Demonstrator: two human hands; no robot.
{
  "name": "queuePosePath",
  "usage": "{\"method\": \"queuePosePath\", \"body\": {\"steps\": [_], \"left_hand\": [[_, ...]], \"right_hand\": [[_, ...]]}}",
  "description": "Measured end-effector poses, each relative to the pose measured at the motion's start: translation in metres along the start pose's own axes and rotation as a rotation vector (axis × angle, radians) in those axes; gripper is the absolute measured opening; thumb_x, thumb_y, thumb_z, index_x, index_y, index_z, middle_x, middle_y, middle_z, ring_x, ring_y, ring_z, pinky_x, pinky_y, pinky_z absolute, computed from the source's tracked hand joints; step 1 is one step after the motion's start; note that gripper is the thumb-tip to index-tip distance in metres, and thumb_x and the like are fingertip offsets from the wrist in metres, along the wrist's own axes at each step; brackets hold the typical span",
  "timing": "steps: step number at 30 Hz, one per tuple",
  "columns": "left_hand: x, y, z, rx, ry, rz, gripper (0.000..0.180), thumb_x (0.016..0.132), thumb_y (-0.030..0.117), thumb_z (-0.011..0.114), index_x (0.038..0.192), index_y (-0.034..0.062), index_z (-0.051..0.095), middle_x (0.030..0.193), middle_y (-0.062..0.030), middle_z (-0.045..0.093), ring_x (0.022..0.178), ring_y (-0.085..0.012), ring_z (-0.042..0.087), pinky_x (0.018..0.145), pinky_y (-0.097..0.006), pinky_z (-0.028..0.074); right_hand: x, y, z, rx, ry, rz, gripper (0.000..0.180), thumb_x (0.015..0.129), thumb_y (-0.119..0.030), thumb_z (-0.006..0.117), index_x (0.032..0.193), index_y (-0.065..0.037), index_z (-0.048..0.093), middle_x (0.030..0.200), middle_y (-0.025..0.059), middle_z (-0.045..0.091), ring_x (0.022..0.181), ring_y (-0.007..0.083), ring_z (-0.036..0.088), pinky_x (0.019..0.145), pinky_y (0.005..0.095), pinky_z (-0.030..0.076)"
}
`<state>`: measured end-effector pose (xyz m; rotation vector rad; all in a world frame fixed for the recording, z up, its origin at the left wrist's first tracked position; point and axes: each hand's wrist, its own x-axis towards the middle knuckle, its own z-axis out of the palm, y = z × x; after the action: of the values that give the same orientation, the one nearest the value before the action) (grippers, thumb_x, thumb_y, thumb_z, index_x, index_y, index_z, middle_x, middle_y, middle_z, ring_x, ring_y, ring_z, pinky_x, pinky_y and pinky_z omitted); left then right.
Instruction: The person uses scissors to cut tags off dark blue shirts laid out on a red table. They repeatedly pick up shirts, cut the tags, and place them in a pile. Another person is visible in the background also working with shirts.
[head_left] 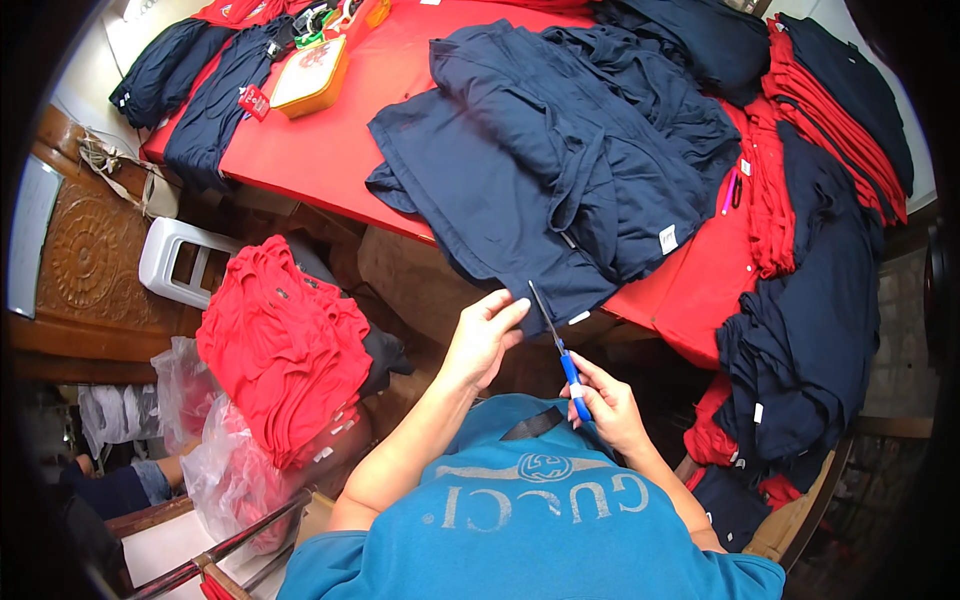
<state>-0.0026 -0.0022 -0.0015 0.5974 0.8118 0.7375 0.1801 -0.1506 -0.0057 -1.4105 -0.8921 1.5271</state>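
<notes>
A navy garment (500,200) lies spread over the near edge of the red-covered table, its lower corner hanging toward me. My left hand (484,338) pinches at this corner, thumb and fingertips together against the cloth. In my right hand (607,402) is a pair of blue-handled scissors (573,380). Their narrow metal blades point up and away, over the garment's hem just right of my left fingertips. Whether the blades are parted is too fine to tell. White labels (668,238) show on the navy cloth.
Folded red garments (830,130) and navy garments (815,300) are piled at the right. A yellow-orange box (308,75) stands on the table's far left. Below left are a heap of red garments (285,350), a white plastic stool (180,262) and clear plastic bags (235,470).
</notes>
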Motion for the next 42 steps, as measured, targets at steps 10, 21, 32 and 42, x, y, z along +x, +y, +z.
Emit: {"method": "queuePosePath", "body": {"steps": [10, 21, 32, 42], "left_hand": [[-0.006, 0.002, 0.003, 0.108, -0.032, 0.062, 0.035, 0.091, 0.004, 0.063, 0.126, 0.0018, 0.059, 0.109, -0.0042, 0.063, 0.091, -0.0103, 0.059, 0.08, -0.027, 0.048], [0.002, 0.005, 0.004, 0.145, 0.013, 0.133, 0.044, 0.088, 0.002, 0.064, 0.131, 0.0008, 0.055, 0.102, -0.0021, 0.062, 0.078, -0.0038, 0.051, 0.068, -0.019, 0.041], [0.015, 0.01, 0.001, 0.189, 0.066, 0.215, 0.04, 0.088, 0.0, 0.064, 0.127, 0.0012, 0.059, 0.099, 0.0006, 0.061, 0.075, -0.0021, 0.047, 0.066, -0.018, 0.038], [0.034, 0.005, -0.017, 0.059, 0.136, 0.196, 0.043, 0.088, 0.002, 0.063, 0.131, 0.0014, 0.056, 0.109, -0.0028, 0.064, 0.087, -0.0061, 0.056, 0.074, -0.02, 0.043]], "right_hand": [[0.018, -0.002, -0.002, -0.104, 0.003, -0.099, 0.05, 0.095, -0.01, 0.058, 0.143, -0.001, 0.045, 0.099, 0.0074, 0.067, 0.081, 0.01, 0.062, 0.073, 0.0246, 0.053], [0.038, -0.008, -0.004, -0.145, -0.059, -0.152, 0.053, 0.093, -0.006, 0.059, 0.144, 0.0, 0.044, 0.113, 0.0104, 0.064, 0.093, 0.0112, 0.063, 0.087, 0.0265, 0.051], [0.052, -0.019, -0.01, -0.092, -0.12, -0.11, 0.053, 0.092, -0.003, 0.058, 0.144, -0.002, 0.045, 0.116, 0.0122, 0.064, 0.102, 0.0145, 0.063, 0.091, 0.0297, 0.051], [0.071, -0.022, -0.02, -0.168, -0.162, -0.062, 0.049, 0.094, -0.007, 0.057, 0.142, -0.001, 0.047, 0.11, 0.0114, 0.068, 0.091, 0.0129, 0.066, 0.084, 0.0282, 0.053]]}}
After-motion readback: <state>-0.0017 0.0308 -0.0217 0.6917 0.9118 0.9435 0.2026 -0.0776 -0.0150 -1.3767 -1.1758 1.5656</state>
